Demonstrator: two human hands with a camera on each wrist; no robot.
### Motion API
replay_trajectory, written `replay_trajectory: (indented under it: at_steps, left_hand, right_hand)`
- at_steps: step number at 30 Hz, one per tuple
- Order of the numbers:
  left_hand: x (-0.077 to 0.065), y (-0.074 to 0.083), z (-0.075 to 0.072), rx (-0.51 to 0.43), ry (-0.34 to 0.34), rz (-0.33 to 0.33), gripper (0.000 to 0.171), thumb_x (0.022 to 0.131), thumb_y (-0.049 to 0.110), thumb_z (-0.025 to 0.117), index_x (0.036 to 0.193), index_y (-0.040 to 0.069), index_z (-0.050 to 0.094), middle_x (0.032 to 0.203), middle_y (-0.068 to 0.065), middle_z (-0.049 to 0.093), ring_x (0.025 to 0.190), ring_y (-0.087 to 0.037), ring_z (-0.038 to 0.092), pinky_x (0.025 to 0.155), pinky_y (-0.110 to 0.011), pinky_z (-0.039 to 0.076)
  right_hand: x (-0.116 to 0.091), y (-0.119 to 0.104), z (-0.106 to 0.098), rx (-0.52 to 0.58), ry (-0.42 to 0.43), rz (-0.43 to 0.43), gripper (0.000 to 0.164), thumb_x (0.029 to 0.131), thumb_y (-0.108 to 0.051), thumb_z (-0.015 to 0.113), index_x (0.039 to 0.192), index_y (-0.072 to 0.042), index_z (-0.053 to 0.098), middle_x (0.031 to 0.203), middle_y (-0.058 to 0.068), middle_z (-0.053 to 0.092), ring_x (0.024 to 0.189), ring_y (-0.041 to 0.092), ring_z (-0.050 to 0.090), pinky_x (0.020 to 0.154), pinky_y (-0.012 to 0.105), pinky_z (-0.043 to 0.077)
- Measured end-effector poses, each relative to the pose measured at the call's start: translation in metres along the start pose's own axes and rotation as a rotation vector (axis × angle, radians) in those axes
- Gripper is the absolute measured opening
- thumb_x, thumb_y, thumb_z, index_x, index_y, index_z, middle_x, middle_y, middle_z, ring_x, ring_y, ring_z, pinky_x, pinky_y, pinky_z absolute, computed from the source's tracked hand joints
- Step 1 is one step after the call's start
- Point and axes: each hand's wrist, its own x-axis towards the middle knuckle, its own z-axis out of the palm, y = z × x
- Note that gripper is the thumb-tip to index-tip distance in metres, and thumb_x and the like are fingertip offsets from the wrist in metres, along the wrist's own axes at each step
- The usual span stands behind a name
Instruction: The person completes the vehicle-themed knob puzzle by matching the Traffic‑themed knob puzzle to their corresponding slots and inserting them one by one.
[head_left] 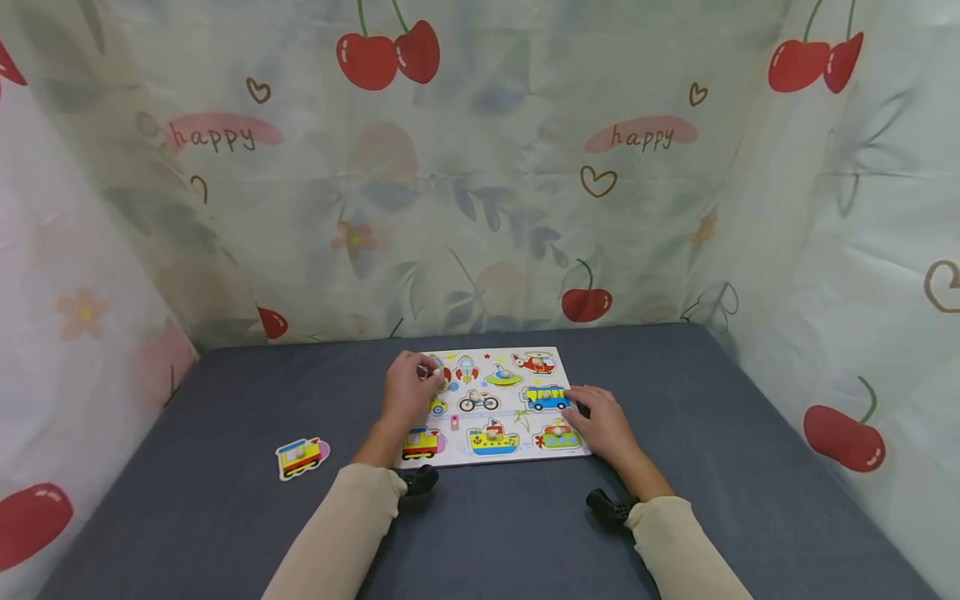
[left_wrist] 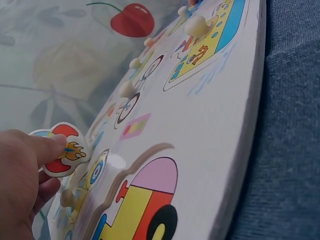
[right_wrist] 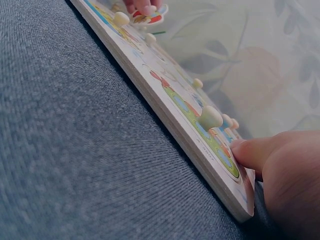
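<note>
My left hand (head_left: 408,387) pinches a red-and-yellow rocket puzzle piece (left_wrist: 72,154) between thumb and fingers, over the upper left of a white wooden puzzle board (head_left: 506,425). In the left wrist view, the piece stands tilted above the board's surface. My right hand (head_left: 603,421) rests at the board's right edge, with its thumb (right_wrist: 245,152) touching the top beside the green submarine piece (right_wrist: 192,127) and its fingers near the blue bus piece (head_left: 546,398). Left of the board, a train piece (head_left: 302,457) lies on the table; a train picture (head_left: 422,443) shows on the board's lower left.
Knobbed pieces sit on the board, among them a ship (head_left: 492,437), a bicycle (head_left: 478,402), a flying saucer (head_left: 504,377) and a helicopter (head_left: 534,362). Dark grey cloth covers the table (head_left: 495,533). A cherry-printed curtain (head_left: 480,208) hangs behind and at both sides.
</note>
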Motion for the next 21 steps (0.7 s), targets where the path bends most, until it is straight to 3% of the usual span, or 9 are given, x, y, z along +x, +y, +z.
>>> replay_trajectory:
  at_steps: [13,21]
  left_hand:
    - [0.012,0.008,0.016,0.010,-0.044,-0.013,0.012,0.086,0.018,0.073,0.093,0.011,0.067,0.100,-0.004,0.054,0.087,-0.022,0.052,0.075,-0.035,0.045]
    - [0.017,0.015,0.028,0.003,-0.052,0.029,0.012,0.086,0.016,0.074,0.094,0.011,0.067,0.103,-0.005,0.055,0.089,-0.021,0.055,0.076,-0.036,0.046]
  right_hand:
    - [0.002,0.003,0.001,-0.006,0.010,-0.001,0.045,0.093,-0.023,0.066,0.133,-0.003,0.059,0.139,0.016,0.053,0.135,0.036,0.035,0.107,0.055,0.026]
    - [0.002,0.003,0.001,0.008,0.001,0.000,0.044,0.094,-0.023,0.066,0.133,-0.004,0.059,0.139,0.015,0.052,0.135,0.035,0.035,0.107,0.055,0.026]
